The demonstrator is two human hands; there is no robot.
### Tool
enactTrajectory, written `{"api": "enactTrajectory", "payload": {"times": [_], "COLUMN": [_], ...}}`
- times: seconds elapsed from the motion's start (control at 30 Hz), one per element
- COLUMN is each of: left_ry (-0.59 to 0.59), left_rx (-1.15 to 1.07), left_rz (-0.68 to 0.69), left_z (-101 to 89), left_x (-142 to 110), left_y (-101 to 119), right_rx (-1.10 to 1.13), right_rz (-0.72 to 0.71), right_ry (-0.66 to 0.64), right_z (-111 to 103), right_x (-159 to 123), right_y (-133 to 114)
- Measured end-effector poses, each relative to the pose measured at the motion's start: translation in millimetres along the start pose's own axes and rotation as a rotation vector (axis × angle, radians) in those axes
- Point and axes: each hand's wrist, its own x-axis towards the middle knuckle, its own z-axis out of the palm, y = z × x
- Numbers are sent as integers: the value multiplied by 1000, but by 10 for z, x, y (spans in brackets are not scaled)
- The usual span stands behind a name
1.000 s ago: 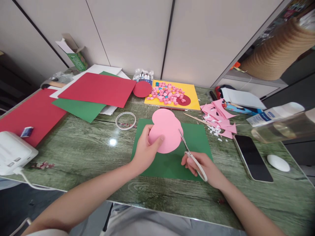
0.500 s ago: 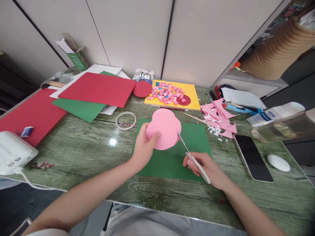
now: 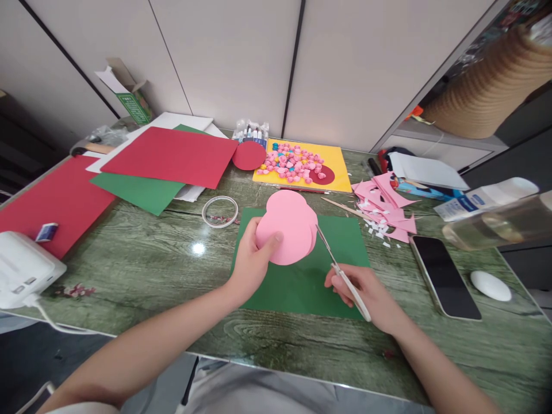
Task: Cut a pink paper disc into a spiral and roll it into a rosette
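Observation:
My left hand (image 3: 253, 256) pinches pink paper cutouts (image 3: 287, 227) with rounded lobes by their left edge, thumb on top. At least two layers show, one slightly offset at the right edge. My right hand (image 3: 366, 293) is closed around the white handles of a pair of scissors (image 3: 347, 282). The scissor tips lie at the right edge of the pink paper, and the blades look nearly closed. Below both hands lies a green sheet of paper (image 3: 302, 293) on the table.
Pink scraps (image 3: 386, 210) and a wooden stick (image 3: 345, 207) lie to the right, near a phone (image 3: 446, 276). Behind, pink paper balls (image 3: 293, 164) cover a yellow sheet (image 3: 338, 152). A tape roll (image 3: 219, 211) and a red sheet (image 3: 168, 155) are at left.
The scissors have shifted slightly right, from over the pink paper to its edge. The lower pink layer shows more at the right. My left hand has barely moved.

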Motion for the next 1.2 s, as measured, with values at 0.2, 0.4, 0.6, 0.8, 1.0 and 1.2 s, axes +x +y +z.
{"api": "enactTrajectory", "payload": {"times": [0.2, 0.4, 0.6, 0.8, 1.0, 1.2], "left_ry": [-4, -5, -8, -8, -5, 26], "left_rx": [-13, -10, -3, 12, 23, 31], "left_rz": [1, -2, -24, -13, -13, -1], "left_z": [3, 20, 33, 38, 30, 32], "left_x": [-7, -24, -35, -34, -29, -22], "left_y": [11, 2, 6, -8, -8, -12], "right_rx": [-11, 19, 48, 66, 66, 65], "right_rz": [7, 20, 45, 40, 38, 37], "right_ry": [-12, -5, 22, 16, 12, -1], "right_z": [8, 32, 35, 39, 31, 34], "right_x": [-3, 7, 3, 6, 7, 14], "right_y": [-3, -9, -36, -2, 27, 23]}}
